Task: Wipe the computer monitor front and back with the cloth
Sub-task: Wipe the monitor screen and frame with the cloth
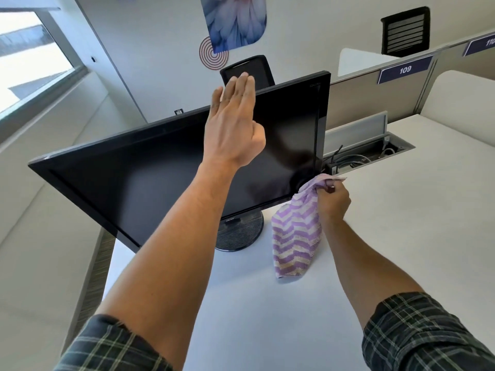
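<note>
Behind monitor (150, 180), chair (247, 69); cables (356, 160) beside cloth (296, 234).

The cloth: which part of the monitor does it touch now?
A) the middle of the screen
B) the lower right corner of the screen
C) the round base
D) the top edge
B: the right hand holds the striped cloth bunched against the lower right corner of the monitor, while the rest hangs down.
</note>
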